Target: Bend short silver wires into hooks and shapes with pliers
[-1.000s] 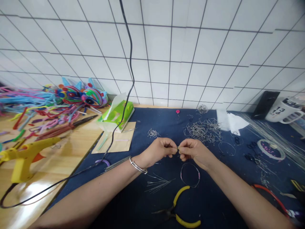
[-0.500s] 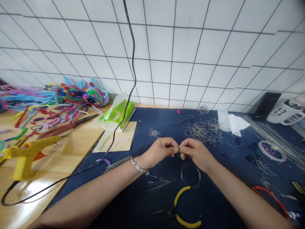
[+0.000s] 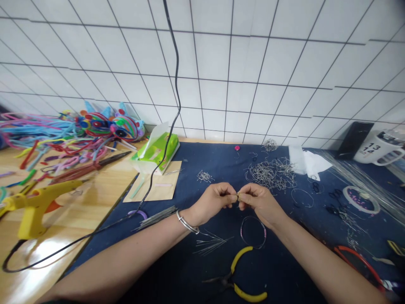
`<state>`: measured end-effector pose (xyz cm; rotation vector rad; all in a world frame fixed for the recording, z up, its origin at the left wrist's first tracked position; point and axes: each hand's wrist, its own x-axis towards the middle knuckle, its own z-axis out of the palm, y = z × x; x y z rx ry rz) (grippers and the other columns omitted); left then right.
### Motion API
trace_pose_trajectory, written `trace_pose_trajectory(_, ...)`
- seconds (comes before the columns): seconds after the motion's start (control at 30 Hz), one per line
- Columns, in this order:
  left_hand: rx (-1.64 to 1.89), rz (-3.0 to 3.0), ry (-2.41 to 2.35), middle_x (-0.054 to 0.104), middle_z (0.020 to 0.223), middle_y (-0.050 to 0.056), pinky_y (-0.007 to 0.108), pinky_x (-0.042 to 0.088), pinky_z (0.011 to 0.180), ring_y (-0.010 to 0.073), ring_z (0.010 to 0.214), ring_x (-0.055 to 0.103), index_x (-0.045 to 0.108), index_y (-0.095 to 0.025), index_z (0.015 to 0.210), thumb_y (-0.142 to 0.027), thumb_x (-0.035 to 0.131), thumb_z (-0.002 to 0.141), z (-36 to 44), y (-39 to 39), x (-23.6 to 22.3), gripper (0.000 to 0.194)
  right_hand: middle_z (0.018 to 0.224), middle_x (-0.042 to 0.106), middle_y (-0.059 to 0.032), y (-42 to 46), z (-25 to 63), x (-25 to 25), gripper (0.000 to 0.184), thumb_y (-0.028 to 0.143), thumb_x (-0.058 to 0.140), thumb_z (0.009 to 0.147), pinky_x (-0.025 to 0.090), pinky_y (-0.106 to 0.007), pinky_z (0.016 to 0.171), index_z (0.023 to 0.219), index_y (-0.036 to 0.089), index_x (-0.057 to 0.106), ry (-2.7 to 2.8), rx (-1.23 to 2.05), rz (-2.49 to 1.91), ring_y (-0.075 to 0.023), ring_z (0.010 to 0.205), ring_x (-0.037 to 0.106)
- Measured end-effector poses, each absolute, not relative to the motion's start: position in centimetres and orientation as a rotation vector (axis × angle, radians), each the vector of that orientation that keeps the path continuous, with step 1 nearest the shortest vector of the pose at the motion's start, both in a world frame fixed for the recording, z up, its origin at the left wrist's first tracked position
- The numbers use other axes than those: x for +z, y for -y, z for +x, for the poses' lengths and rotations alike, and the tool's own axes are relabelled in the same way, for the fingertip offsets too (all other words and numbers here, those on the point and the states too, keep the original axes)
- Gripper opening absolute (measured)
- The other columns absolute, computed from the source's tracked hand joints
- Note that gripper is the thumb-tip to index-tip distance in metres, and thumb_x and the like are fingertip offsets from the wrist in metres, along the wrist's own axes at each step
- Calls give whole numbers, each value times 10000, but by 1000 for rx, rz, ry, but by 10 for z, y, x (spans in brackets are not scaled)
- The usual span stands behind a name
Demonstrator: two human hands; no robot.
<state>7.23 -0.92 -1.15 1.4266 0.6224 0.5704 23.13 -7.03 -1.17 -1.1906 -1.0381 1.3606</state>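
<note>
My left hand [image 3: 215, 200] and my right hand [image 3: 257, 201] meet fingertip to fingertip above the dark blue cloth [image 3: 221, 169]. Both are pinched on a tiny piece [image 3: 237, 196] between them, too small to name, perhaps a wire bit. A silver bangle [image 3: 187, 223] is on my left wrist. Just below the hands lie a wire ring [image 3: 253, 232], a bunch of straight wires [image 3: 210, 243] and yellow-handled pliers [image 3: 242, 278].
A heap of bent wire pieces [image 3: 270, 173] lies beyond the hands. A yellow glue gun [image 3: 34, 207] with its black cable [image 3: 158, 160], a green tissue pack [image 3: 156, 150] and colourful pipe cleaners [image 3: 63, 135] sit left. A white mug [image 3: 378, 152] and phone [image 3: 354, 139] stand right.
Both hands stay pinched together in almost the same spot; the view has shifted slightly. Nothing was picked up or let go.
</note>
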Motion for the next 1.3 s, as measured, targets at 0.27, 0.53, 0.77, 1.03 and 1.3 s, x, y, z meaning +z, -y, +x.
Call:
trace_pose_trajectory(0.27,418,1571,-627,541,637,-8,192,374,526,75,565,476,562,-132,773,-251,554,736,65,-5,-1,125,648,563,12,70,229,-14,168,314,602,731,444,-271,601,807,167,577,1058,1374,-1225,-105,585,536)
trace_pose_trajectory(0.53,-1,2192,-455,589,640,-17,194,345,532,95,578,511,635,-170,726,-166,546,694,30,-46,24,95,722,556,7,79,215,-6,114,303,614,710,381,-219,582,714,190,631,1903,1162,-1481,-97,627,500)
trace_pose_trajectory(0.77,-139,2294,-442,587,595,-38,212,271,503,95,527,477,640,-205,668,-139,595,628,28,-49,9,89,749,537,12,90,202,-10,101,258,664,680,351,-217,645,716,195,594,2447,897,-1437,-117,738,487)
trace_pose_trajectory(1.03,-127,2296,-507,625,631,-41,228,256,523,110,566,498,661,-244,671,-175,631,607,27,-48,6,99,746,525,-13,92,202,-7,85,198,537,774,357,-248,699,694,171,533,2586,810,-1337,-131,757,473)
trace_pose_trajectory(1.3,-176,2194,-345,646,660,-29,231,314,565,131,595,537,679,-265,671,-190,656,601,31,-29,24,106,759,536,-22,88,210,-3,84,212,498,802,362,-246,661,734,175,529,2588,898,-1345,-133,735,496)
